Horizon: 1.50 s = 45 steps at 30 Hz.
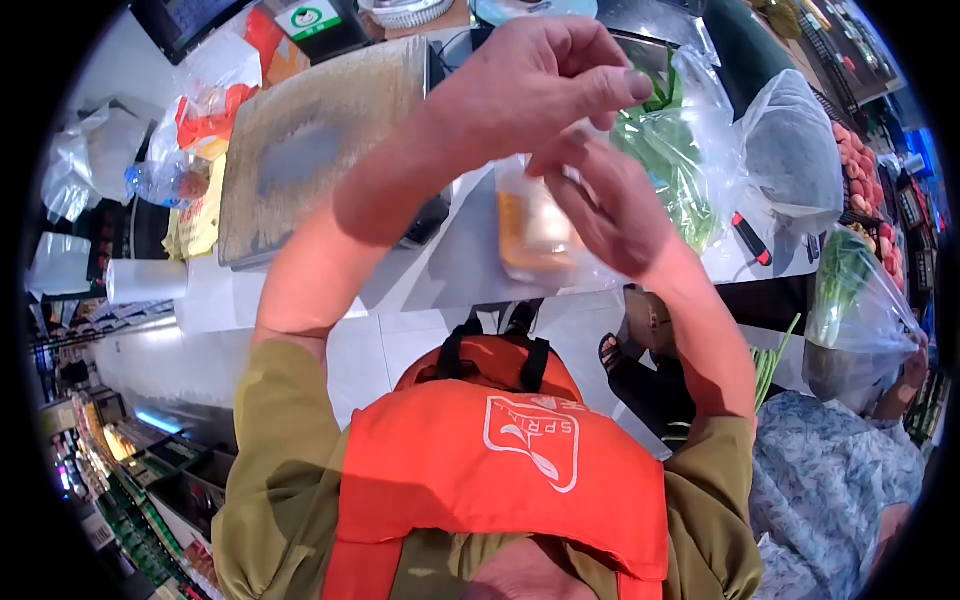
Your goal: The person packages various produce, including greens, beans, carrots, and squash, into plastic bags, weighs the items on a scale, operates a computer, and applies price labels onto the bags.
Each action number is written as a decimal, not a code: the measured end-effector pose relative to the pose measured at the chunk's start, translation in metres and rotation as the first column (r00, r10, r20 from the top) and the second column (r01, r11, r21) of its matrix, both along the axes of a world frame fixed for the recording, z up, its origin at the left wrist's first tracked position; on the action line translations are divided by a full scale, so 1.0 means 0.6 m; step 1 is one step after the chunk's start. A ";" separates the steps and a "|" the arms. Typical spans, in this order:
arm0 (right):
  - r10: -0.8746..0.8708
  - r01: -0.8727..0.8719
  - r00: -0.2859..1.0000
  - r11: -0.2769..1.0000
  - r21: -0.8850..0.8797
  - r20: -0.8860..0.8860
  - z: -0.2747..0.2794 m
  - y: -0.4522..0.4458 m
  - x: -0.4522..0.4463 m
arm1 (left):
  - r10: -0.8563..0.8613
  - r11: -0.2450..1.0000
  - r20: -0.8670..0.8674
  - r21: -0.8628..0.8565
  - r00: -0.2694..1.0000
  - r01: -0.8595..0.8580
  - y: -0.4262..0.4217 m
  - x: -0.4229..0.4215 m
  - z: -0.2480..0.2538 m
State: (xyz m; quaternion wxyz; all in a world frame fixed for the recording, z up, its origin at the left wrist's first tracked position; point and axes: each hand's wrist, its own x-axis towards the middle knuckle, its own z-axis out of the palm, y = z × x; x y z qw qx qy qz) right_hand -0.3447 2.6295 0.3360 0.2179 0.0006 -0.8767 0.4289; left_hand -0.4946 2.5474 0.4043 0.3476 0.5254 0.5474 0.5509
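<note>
My left hand (545, 85) is raised over the counter, fingers curled and thumb bent inward. Just below it is my right hand (615, 205), its fingers drawn together and partly smeared. Whatever either hand pinches is hidden or too small to name. Beneath my hands, a clear plastic bag (535, 235) with orange and whitish contents is blurred, close beside my right fingers. To the right of both hands lies a clear bag of green leafy vegetables (675, 165).
A worn board-like flat surface (330, 130) stands left on the white counter (440, 270). A red-and-black cutter (752, 240) lies near the right edge. A clear roll (147, 281) is at far left. At right, a person in a patterned garment (835, 470) holds bagged greens (845, 290).
</note>
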 end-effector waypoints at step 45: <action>-0.088 0.244 0.801 0.951 -0.190 0.592 0.116 0.117 0.006 | 0.425 0.897 -0.355 0.288 0.833 -0.334 -0.154 0.066 -0.301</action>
